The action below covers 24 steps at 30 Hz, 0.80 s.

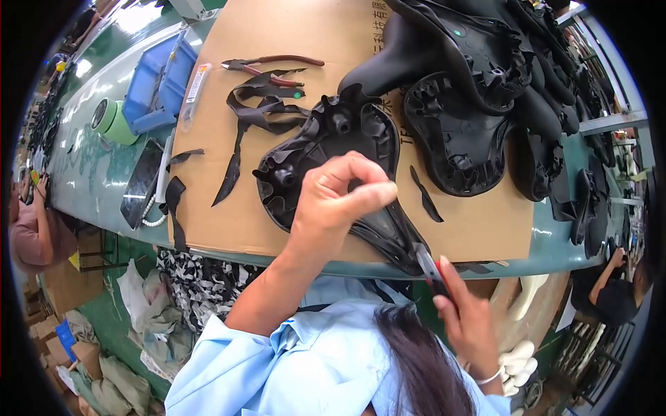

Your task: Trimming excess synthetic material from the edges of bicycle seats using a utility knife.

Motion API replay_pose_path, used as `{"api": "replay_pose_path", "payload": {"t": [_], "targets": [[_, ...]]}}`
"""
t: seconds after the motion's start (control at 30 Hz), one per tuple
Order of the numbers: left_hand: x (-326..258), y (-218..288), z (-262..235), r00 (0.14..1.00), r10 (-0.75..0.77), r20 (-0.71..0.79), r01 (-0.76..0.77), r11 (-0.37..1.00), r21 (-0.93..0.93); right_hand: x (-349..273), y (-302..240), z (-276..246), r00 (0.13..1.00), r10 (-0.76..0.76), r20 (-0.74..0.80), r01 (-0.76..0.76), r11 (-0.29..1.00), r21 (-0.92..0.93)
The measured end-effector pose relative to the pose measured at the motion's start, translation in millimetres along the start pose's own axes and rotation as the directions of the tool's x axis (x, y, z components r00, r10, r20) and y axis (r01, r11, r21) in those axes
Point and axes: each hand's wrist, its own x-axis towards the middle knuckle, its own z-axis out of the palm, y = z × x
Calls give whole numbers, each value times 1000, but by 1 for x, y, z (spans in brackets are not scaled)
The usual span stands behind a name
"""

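A black bicycle saddle [319,149] lies underside up on the cardboard, its narrow nose toward me. Ruffled black covering material stands up around its wide end. Above the middle of the saddle, my left hand [336,194] is closed, thumb and fingers pinched together; whatever is between them is too small or hidden to name. My right hand [472,319] grips a red and black utility knife [435,277]. Its metal blade end is at the saddle's nose, at the near edge of the table.
Pliers [270,66] and cut black strips [260,111] lie left on the cardboard [215,229]. More black saddles [458,132] pile up at the right. A blue bin [161,83], green cup [114,121] and phone [142,184] stand or lie farther left. Other people work at both sides.
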Motion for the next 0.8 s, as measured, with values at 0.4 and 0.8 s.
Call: {"api": "replay_pose_path", "payload": {"t": [0.4,0.8], "targets": [[2,30,-26,730,18,683,-662,266,701,9,43,41,809,-330,-487,365,931,-24],[6,15,-24,785,-41,618,-542,438,717,25,-8,10,826,-564,19,428,604,-672]]}}
